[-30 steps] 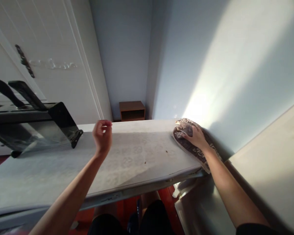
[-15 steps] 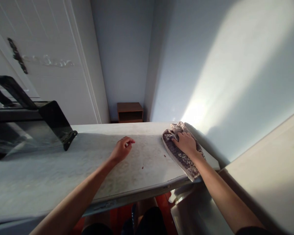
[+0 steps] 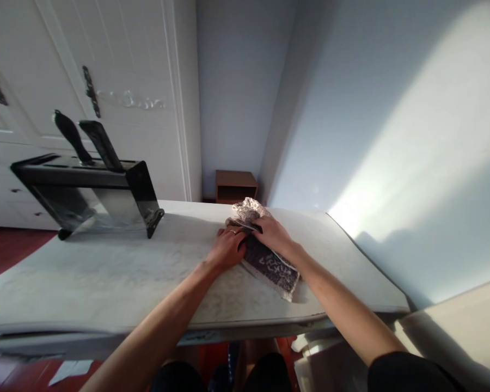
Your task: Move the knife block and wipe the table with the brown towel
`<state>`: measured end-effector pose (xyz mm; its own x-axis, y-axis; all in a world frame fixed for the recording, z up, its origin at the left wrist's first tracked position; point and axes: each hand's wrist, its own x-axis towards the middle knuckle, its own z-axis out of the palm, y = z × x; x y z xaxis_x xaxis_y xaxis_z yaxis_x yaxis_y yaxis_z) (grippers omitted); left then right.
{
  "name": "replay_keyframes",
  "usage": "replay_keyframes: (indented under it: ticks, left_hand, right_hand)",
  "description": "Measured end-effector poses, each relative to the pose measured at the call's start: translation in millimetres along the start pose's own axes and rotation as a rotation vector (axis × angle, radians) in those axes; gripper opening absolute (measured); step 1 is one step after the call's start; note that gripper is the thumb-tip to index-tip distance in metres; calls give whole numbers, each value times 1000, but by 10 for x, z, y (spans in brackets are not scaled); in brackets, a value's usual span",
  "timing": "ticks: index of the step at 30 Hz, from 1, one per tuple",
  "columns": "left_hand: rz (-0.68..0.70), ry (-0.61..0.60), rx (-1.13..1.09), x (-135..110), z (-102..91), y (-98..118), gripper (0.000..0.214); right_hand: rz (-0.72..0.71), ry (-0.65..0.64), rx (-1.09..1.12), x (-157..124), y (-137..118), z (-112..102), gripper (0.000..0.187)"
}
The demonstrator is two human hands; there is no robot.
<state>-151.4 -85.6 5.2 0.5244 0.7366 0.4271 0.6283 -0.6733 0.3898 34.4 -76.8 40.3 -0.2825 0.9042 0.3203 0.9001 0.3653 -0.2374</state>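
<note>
A brown and cream patterned cloth (image 3: 271,268) lies bunched on the white tabletop (image 3: 163,283), right of the middle. My left hand (image 3: 227,247), with a ring on one finger, grips the cloth's left edge. From the right, my right hand (image 3: 273,235) is closed over the folded upper part of the same cloth. The two hands are side by side, fingertips nearly meeting. Parts of the fingers are hidden in the folds.
A knife block (image 3: 85,179) with clear sides and black-handled knives stands on the table at the left. Behind are white cabinets (image 3: 134,60) and a small brown box-shaped stand (image 3: 236,178). A wall (image 3: 351,109) borders the right side.
My right hand has drawn the cloth leftward from the table's right end. My left hand, empty before, has taken hold of it. The view has turned left, showing more of the knife block.
</note>
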Motion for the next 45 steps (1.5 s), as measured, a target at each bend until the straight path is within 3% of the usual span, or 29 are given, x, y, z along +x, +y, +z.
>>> replay_keyframes:
  ticks: [3,8,10,12,14,17,21,29,32,34,39,41,43,45]
  left_hand:
    - [-82,-4,123,-4,-50,-39,26]
    - [-159,-11,176,20,-85,-49,28]
    - [-178,-9,160,28,-79,-51,30]
    - [-198,3,144,33,-70,-54,34]
    - [-216,19,122,39,-64,-57,38]
    - [-254,27,87,53,-63,-66,37]
    - [-307,62,36,75,-67,-104,24]
    - [-409,131,-6,77,-57,-156,29]
    - [-405,142,13,78,-47,-155,30]
    - [-403,146,21,79,-45,-154,30]
    - [-429,115,23,82,-80,-133,21]
    - [-472,77,14,81,-107,-109,22]
    - [-520,49,22,76,-132,-78,26]
    - [-547,38,61,68,-152,-47,30]
  right_hand:
    - [11,46,4,51,-42,-123,18]
    - [7,441,232,3,-23,-475,20]
    - [-47,511,282,-69,-39,-575,20]
    - [-168,380,273,-172,-62,-600,17]
    - [-287,140,224,-290,-77,-542,15]
    - [-326,-75,141,-448,-76,-376,14]
    - [-318,-123,165,-559,-49,-272,10]
    - [-337,-101,425,-718,79,-513,9]
    - [-225,-41,451,-778,176,-500,5]
    - [-70,81,486,-790,261,-450,2]
    - [405,626,690,-747,557,-310,16]
    - [641,783,787,-744,693,-275,19]
    - [850,816,880,-768,811,-251,21]
    - [950,791,929,-817,897,-233,22]
